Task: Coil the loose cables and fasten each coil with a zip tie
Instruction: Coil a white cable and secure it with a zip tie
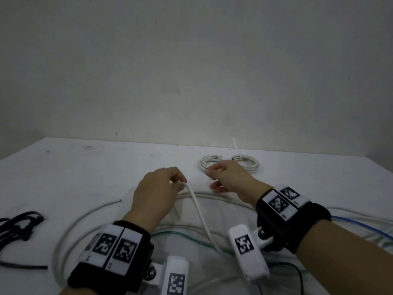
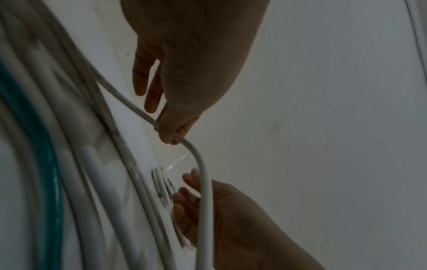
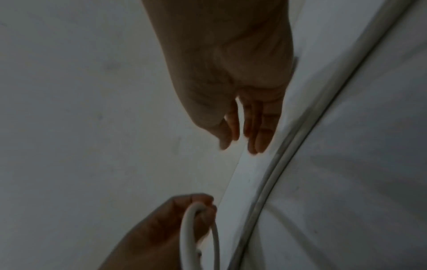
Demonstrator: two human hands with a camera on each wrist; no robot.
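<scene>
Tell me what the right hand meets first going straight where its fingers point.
Likely the left hand, at the fingertips pinching the white cable; the right hand aims there, though depth is unclear.

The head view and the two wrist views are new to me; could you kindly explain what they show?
No machine here: a person works with bare hands, wearing a camera on the head and one on each wrist. The head view looks down on a white table. The left hand pinches a loose white cable; the right hand holds nothing. Behind it lie two tied white coils; black zip ties lie far left. The dark pictures show the same hands from each wrist.
</scene>
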